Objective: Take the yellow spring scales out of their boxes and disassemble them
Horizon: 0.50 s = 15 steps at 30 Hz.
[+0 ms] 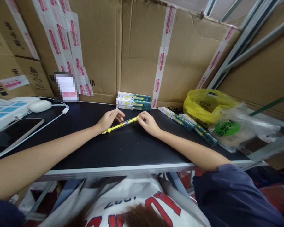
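A slim yellow and clear stick-like tool [120,125] slants over the black table, its right end higher in the view than its left. The fingertips of my right hand [148,122] are closed on the right end, by a yellow part. My left hand [110,120] is close behind the left half, its fingers loosely curved and apart. Whether that hand touches the tool is hard to tell. Behind both hands stands a stack of small white and green printed boxes [133,101].
More slim boxes [176,118] lie at right, beside a yellow plastic bag [203,105] and a clear bag [236,132]. On the left are a power strip [11,110], a phone [14,135], a white cable [49,123] and a white case [40,106]. Cardboard [139,47] walls the back.
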Available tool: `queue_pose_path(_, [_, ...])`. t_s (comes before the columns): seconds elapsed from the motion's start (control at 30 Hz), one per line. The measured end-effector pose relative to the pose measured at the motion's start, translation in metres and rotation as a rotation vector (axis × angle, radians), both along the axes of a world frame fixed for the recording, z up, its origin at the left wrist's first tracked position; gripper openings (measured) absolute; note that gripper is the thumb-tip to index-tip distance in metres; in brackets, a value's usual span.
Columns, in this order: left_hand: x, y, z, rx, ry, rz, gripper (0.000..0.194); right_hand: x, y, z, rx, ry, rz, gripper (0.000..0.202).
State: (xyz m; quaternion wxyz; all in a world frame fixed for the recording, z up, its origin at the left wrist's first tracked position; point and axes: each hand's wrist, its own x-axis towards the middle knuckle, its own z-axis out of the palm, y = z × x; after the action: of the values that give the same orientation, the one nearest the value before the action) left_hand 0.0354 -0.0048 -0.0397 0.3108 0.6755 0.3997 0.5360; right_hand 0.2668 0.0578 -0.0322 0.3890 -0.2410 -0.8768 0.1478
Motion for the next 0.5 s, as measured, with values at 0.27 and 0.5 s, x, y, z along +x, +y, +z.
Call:
queue_pose_path(0.27, [0.01, -0.017, 0.018, 0.046, 0.692, 0.111, 0.045, 0.002, -0.009, 0.002, 0.107, -0.046, 0.062, 0.021])
queue_pose_path(0.5, [0.015, -0.023, 0.018, 0.183, 0.874, 0.151, 0.048, 0.001, -0.015, 0.001, 0.194, -0.211, 0.065, 0.022])
